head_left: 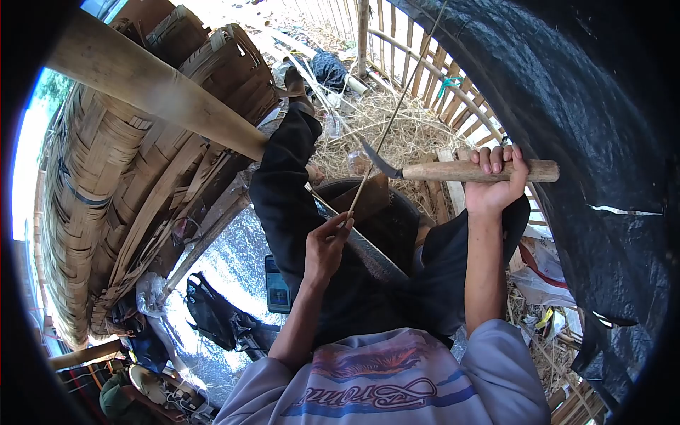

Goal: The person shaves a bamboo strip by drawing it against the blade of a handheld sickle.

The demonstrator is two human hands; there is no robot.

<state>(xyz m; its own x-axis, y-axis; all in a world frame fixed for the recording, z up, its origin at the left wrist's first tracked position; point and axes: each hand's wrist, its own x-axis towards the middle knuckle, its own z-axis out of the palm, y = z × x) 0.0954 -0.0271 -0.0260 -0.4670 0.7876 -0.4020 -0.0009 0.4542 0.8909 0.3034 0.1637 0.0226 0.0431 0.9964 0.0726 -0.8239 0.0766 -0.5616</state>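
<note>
Printed shirt point(382, 382) nearest, and there's the curved knife point(439, 171) up at the thin strip point(362, 188)!
Left grip point(326, 248) pinches the strip, far end cut off; right grip point(496, 184) wraps the knife, blade contact unclear. Dark round rim point(411, 205) between the legs point(283, 184), contents murky; straw point(414, 124) spreads far beyond.

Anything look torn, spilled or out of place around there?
Yes: the black sheet at the right looks torn, with bright slits showing in its lower part. The knife in the right hand shows no obvious damage.
</note>
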